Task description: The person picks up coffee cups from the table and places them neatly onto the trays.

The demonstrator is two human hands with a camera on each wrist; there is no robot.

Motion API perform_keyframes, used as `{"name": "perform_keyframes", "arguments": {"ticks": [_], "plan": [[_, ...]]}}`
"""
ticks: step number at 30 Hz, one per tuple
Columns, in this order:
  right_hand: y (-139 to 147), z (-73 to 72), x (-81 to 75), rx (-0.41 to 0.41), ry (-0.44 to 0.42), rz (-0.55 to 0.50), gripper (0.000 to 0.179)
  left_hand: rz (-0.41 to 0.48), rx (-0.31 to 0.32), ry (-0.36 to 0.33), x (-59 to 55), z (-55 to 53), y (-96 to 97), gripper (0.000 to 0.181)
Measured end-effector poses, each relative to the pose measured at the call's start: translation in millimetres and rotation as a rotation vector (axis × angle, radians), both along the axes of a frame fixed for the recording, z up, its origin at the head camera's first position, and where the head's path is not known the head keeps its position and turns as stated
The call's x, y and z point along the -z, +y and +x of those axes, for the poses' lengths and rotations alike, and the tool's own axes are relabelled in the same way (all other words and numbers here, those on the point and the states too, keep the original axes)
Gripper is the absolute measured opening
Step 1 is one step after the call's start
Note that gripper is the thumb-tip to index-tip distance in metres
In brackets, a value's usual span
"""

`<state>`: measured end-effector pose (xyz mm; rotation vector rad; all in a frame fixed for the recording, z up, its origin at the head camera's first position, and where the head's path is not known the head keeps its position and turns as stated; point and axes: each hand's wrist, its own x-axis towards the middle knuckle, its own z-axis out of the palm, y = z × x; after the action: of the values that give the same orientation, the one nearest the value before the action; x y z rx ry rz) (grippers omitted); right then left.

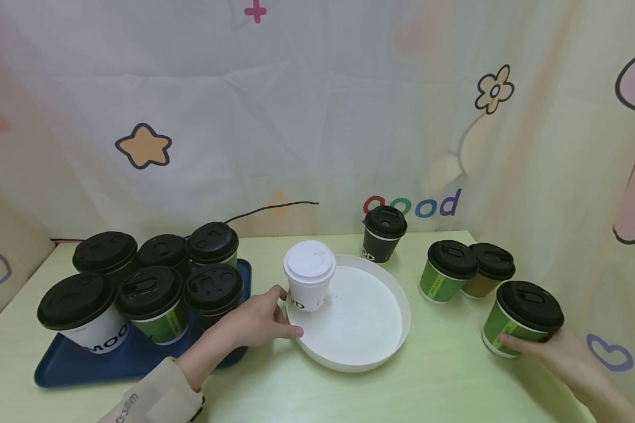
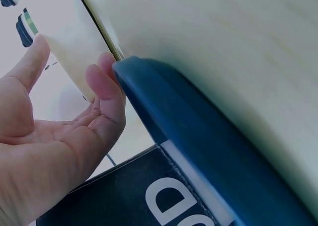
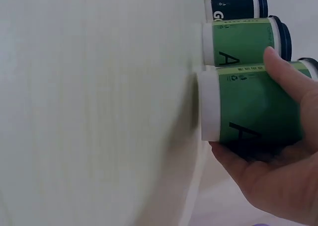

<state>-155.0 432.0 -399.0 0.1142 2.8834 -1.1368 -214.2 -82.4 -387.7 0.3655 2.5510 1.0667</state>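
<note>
My left hand (image 1: 260, 317) is at the left side of a round white tray (image 1: 357, 346), thumb tip over its rim and fingertips right beside a white-lidded paper cup (image 1: 308, 282). That cup stands upright on the tray's left part. In the left wrist view, the thumb and fingers (image 2: 107, 84) are spread apart with nothing between them. On the far right, my right hand (image 1: 568, 358) grips a green paper cup (image 1: 508, 329) with a black lid, thumb on the near side. Its white base is close over the table in the right wrist view.
Several black-lidded cups (image 1: 153, 294) crowd a blue tray (image 1: 95, 376) on the left. Behind the white tray is a small black cup (image 1: 383, 235). A green cup (image 1: 444, 276) and a brownish cup (image 1: 487, 273) stand at right. A patterned curtain (image 1: 296, 129) hangs behind the table.
</note>
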Motion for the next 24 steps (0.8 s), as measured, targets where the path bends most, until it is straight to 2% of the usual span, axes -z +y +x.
{"name": "perform_keyframes", "arguments": {"ticks": [4, 9, 19, 24], "plan": [[-6, 2.1, -6.6, -0.064, -0.006, 0.028, 0.079, 0.000, 0.003, 0.014, 0.6, 0.0, -0.2, 0.069], [-26, 3.7, -13.1, -0.155, 0.040, -0.018, 0.072, -0.003, 0.001, 0.013, 0.8, 0.4, -0.8, 0.069], [-67, 2.3, -28.8, -0.221, 0.049, -0.069, 0.058, -0.002, 0.002, 0.015, 0.0, 1.0, -1.2, 0.068], [-83, -1.4, -35.4, -0.270, 0.057, -0.144, 0.054, 0.002, -0.003, 0.002, 0.3, -0.1, 0.0, 0.069]]}}
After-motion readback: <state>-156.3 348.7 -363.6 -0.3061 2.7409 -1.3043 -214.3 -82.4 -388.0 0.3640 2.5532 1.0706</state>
